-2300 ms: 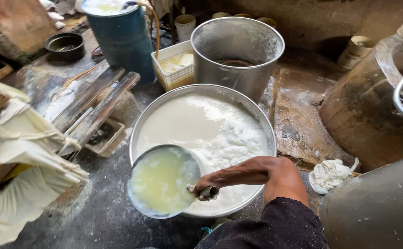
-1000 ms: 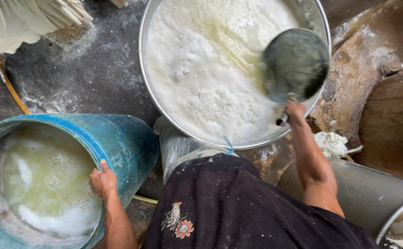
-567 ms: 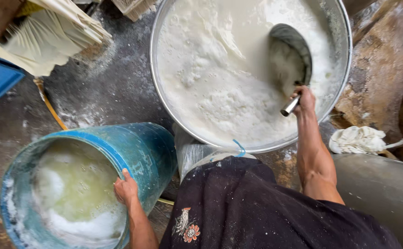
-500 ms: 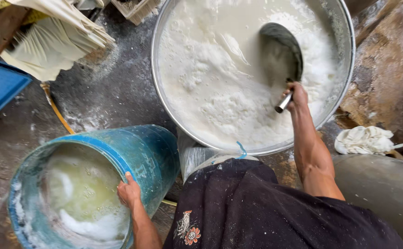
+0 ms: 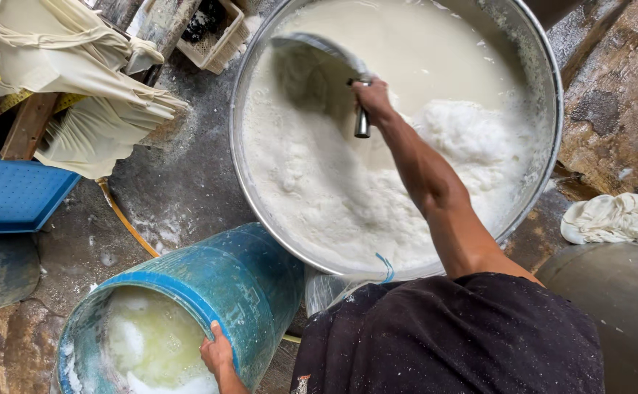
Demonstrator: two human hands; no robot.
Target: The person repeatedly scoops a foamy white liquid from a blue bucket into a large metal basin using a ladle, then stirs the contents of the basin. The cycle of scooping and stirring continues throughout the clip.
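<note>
Right hand (image 5: 372, 98) grips a metal ladle (image 5: 319, 55), handle pointing near, bowl far-left in the steel basin (image 5: 545, 87); left hand (image 5: 218, 355) clasps the blue barrel (image 5: 217, 277) rim.

Our right hand (image 5: 372, 98) has carried the metal scoop (image 5: 317, 69) from the right side of the big steel basin (image 5: 545, 95) across to its upper left — now dug into the white curd (image 5: 377, 182). Our view has swung — a blue tray (image 5: 12, 193) and draped cloths (image 5: 85, 95) now show at left.

A metal scoop (image 5: 319, 69) dips tilted into the white-curd-filled steel basin (image 5: 545, 95); beside it, the blue barrel (image 5: 238, 273) holds yellowish liquid.
</note>
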